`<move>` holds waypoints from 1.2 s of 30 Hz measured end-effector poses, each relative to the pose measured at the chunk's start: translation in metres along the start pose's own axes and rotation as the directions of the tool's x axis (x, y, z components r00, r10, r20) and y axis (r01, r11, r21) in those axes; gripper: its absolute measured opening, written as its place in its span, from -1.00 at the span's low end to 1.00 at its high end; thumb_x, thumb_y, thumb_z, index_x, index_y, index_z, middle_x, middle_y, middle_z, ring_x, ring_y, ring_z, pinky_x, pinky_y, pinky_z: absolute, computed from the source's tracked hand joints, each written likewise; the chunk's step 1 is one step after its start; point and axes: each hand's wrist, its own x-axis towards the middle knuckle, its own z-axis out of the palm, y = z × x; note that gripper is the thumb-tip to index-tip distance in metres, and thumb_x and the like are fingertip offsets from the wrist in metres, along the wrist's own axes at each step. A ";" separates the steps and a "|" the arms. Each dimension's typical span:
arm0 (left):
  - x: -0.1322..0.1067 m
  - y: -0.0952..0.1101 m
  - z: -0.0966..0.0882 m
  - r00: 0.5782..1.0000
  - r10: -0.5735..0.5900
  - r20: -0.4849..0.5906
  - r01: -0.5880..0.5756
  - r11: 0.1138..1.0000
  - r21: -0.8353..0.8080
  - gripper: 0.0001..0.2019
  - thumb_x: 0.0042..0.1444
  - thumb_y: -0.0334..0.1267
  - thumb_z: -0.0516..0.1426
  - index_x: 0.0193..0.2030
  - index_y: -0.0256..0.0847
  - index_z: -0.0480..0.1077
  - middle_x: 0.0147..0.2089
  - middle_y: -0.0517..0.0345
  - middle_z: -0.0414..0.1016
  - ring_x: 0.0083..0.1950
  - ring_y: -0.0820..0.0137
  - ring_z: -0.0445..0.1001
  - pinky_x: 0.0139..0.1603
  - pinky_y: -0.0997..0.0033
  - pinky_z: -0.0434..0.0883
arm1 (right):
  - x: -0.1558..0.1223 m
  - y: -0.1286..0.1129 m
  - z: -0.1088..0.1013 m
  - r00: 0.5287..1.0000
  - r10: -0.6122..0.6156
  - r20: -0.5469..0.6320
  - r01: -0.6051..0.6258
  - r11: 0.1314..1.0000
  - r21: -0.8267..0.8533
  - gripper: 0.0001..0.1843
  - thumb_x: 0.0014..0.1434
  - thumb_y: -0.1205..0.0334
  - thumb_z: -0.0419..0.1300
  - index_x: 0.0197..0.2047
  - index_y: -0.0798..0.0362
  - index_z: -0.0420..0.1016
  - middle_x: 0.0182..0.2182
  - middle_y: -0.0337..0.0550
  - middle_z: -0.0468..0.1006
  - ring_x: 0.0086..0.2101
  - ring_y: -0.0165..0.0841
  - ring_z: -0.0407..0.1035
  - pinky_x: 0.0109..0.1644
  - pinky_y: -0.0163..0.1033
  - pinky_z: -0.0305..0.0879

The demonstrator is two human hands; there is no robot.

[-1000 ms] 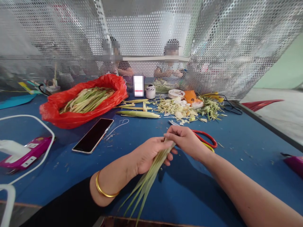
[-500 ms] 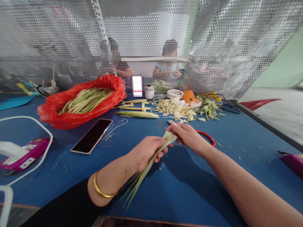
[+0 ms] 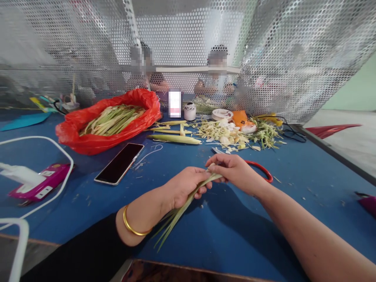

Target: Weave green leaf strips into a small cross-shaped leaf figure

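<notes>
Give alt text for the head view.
Left hand and right hand hold a bundle of long leaves over a blue table; a phone and red bag of leaves lie left, scissors partly hidden behind the right hand.

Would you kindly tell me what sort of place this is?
Probably a shared workroom: a blue table bears a red bag of plant strips and piled trimmings, and people show beyond a perforated screen.

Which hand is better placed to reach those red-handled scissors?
Right, probably: the right hand hides part of the scissors, which show right beside it, though it also pinches the leaf strips. The left hand, wrapped around those strips, is farther off.
</notes>
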 end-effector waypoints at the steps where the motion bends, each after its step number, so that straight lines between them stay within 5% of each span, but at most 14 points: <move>1: 0.000 0.000 -0.001 1.000 -0.006 0.023 0.006 1.000 -0.010 -0.74 0.06 -0.12 0.19 -0.32 -0.34 0.45 -0.49 0.27 0.26 -0.61 0.65 0.07 -0.62 0.54 -0.09 | 0.000 0.001 0.000 1.000 0.010 0.002 -0.010 1.000 0.012 -0.79 0.10 0.07 0.21 -0.34 0.05 0.44 -0.62 -0.36 0.37 -0.60 -0.48 0.27 -0.56 -0.37 0.12; 5: 0.000 -0.002 -0.003 0.995 -0.002 0.101 0.004 1.000 -0.015 -0.73 0.00 -0.10 0.22 -0.31 -0.33 0.47 -0.49 0.29 0.24 -0.60 0.66 0.06 -0.62 0.55 -0.07 | 0.001 0.002 -0.002 1.000 -0.011 -0.014 0.010 0.998 -0.064 -0.78 0.13 0.06 0.18 -0.32 0.06 0.47 -0.61 -0.30 0.45 -0.57 -0.43 0.32 -0.51 -0.34 0.18; 10: 0.002 -0.002 -0.006 0.998 0.055 0.006 -0.055 0.998 -0.022 -0.81 0.01 -0.21 0.20 -0.34 -0.34 0.49 -0.52 0.28 0.24 -0.60 0.64 0.07 -0.62 0.55 -0.04 | 0.002 -0.005 -0.015 0.951 -0.220 -0.216 0.148 0.940 -0.307 -0.68 0.21 0.07 0.09 -0.13 0.04 0.57 -0.30 -0.14 0.57 -0.35 -0.33 0.41 -0.29 -0.26 0.28; 13: 0.003 -0.002 -0.006 0.995 0.094 -0.019 -0.094 0.995 -0.041 -0.81 0.01 -0.20 0.22 -0.32 -0.32 0.49 -0.52 0.29 0.24 -0.61 0.65 0.06 -0.61 0.56 -0.05 | 0.001 -0.007 -0.020 0.938 -0.168 -0.303 0.084 0.959 -0.271 -0.62 0.21 -0.02 0.08 -0.20 0.08 0.57 -0.46 -0.20 0.49 -0.46 -0.39 0.34 -0.38 -0.29 0.23; 17: 0.003 -0.002 -0.005 0.986 0.161 -0.044 -0.162 0.986 -0.044 -0.78 0.04 -0.17 0.20 -0.30 -0.32 0.50 -0.51 0.28 0.24 -0.61 0.65 0.06 -0.62 0.56 -0.05 | -0.001 -0.004 -0.014 0.987 -0.009 -0.163 -0.009 0.994 -0.109 -0.53 0.19 -0.16 0.08 -0.45 0.08 0.48 -0.67 -0.35 0.26 -0.65 -0.49 0.13 -0.57 -0.34 0.05; 20: 0.002 -0.002 -0.003 0.982 0.179 -0.057 -0.180 0.983 -0.026 -0.77 0.02 -0.15 0.21 -0.31 -0.31 0.48 -0.51 0.28 0.26 -0.61 0.64 0.08 -0.62 0.56 -0.04 | -0.001 -0.003 -0.005 0.998 0.005 -0.062 -0.006 1.000 -0.016 -0.60 0.16 -0.11 0.15 -0.43 0.08 0.47 -0.65 -0.38 0.28 -0.68 -0.55 0.06 -0.60 -0.36 -0.01; 26: -0.001 -0.002 -0.001 0.994 0.107 -0.017 -0.107 0.994 0.018 -0.72 0.08 -0.07 0.16 -0.30 -0.30 0.43 -0.47 0.21 0.36 -0.61 0.62 0.15 -0.64 0.55 0.00 | 0.000 -0.004 -0.001 0.999 -0.024 -0.028 0.024 1.000 -0.004 -0.64 0.16 -0.07 0.17 -0.24 0.09 0.49 -0.63 -0.37 0.36 -0.65 -0.54 0.10 -0.59 -0.39 0.00; 31: 0.000 -0.003 -0.002 0.996 0.076 0.040 -0.079 0.995 0.059 -0.73 0.06 -0.07 0.17 -0.32 -0.27 0.41 -0.53 0.31 0.27 -0.64 0.64 0.08 -0.65 0.57 -0.02 | -0.001 -0.005 0.002 1.000 0.020 0.002 -0.020 0.997 0.071 -0.60 0.10 -0.12 0.22 -0.40 0.08 0.41 -0.68 -0.36 0.37 -0.68 -0.56 0.08 -0.61 -0.40 -0.03; 36: -0.002 0.001 -0.002 0.996 0.071 0.062 -0.075 0.995 0.063 -0.64 0.05 0.05 0.18 -0.30 -0.27 0.42 -0.44 0.19 0.43 -0.58 0.57 0.26 -0.61 0.56 0.18 | 0.000 -0.003 0.000 0.997 0.064 -0.047 -0.054 0.981 0.188 -0.61 0.02 -0.09 0.29 -0.49 0.09 0.38 -0.68 -0.35 0.36 -0.68 -0.57 0.09 -0.62 -0.41 -0.02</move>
